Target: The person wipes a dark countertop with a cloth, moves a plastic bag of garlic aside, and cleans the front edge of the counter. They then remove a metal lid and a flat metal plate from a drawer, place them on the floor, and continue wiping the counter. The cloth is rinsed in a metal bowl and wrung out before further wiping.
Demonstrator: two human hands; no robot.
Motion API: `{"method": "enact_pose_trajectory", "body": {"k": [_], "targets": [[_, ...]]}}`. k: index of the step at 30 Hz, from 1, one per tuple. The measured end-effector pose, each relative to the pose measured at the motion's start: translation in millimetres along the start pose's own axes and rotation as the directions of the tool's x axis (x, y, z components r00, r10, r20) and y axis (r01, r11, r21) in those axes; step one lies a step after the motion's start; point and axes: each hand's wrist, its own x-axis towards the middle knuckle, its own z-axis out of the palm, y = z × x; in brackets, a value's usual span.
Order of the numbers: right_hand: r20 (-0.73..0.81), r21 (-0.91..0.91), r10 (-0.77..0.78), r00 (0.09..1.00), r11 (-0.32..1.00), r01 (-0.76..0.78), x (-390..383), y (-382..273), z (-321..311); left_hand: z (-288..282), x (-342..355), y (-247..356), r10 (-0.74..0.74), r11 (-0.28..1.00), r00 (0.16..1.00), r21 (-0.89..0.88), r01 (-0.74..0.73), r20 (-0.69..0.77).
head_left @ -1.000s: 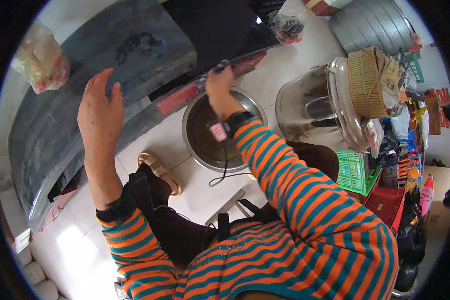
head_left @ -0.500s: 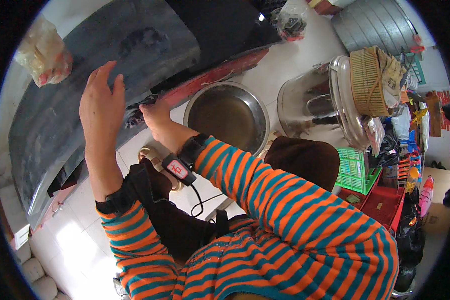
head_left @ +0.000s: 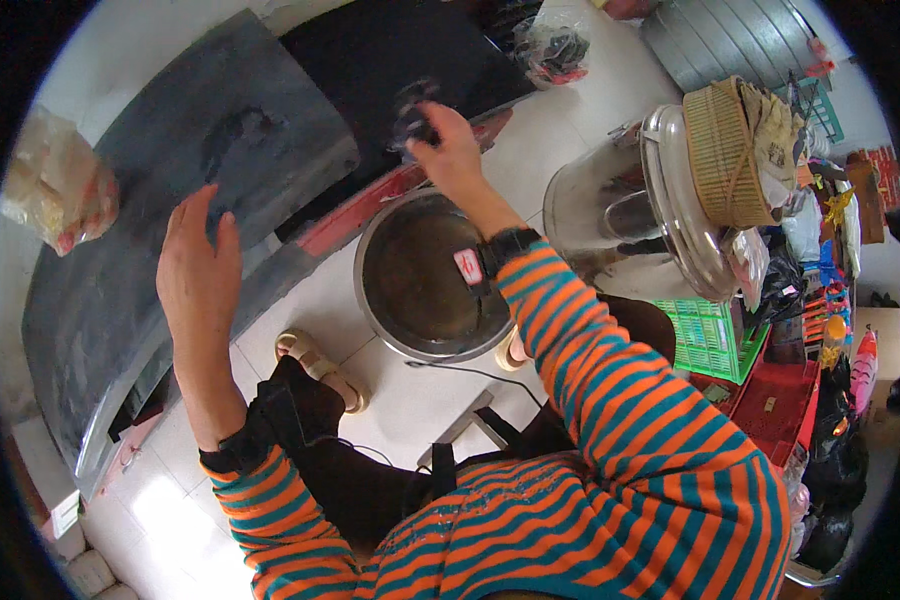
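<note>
My right hand (head_left: 450,153) is raised at the right, over the edge of a glossy black board (head_left: 400,60). Its fingers are closed on a small dark, loopy clump (head_left: 413,118), smeared by motion, whose kind I cannot make out. My left hand (head_left: 198,265) is over the near part of a large dark grey sheet (head_left: 120,260), fingers stretched and thumb apart, holding nothing. Whether it touches the sheet I cannot tell. A darker, wet-looking patch (head_left: 238,135) marks the sheet beyond it. Below my right hand, a round metal basin (head_left: 365,275) with murky liquid stands on the floor.
Right of the basin lies a big shiny metal pot (head_left: 595,190) with a woven basket (head_left: 725,150) against it. A green plastic crate (head_left: 705,335) and a red box (head_left: 775,400) are at the right. A plastic bag (head_left: 60,185) hangs at the left.
My right hand has moved up and right, away from my left hand, carrying the dark clump from the sheet's near edge to the black board. The left hand has dropped slightly, still open.
</note>
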Motion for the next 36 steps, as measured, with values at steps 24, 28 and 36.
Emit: {"method": "enact_pose_trajectory", "body": {"k": [24,28,36], "targets": [[0.189,-0.576,-0.136,0.972,0.787,0.222,-37.6,1.7,47.4,-5.1,-6.6,-19.8,-0.049,0.999,0.996,0.015,0.05,-0.07],[-0.089,-0.357,-0.023,0.996,0.934,-0.01,-62.4,-39.2,92.1,-4.7,-8.5,-24.9,0.001,1.0,0.999,0.023,0.0,-0.052],[0.114,0.083,0.548,0.828,0.826,-0.558,-96.3,-3.3,32.1,-4.9,-14.2,-26.1,0.004,1.0,1.0,0.031,-0.003,-0.031]]}}
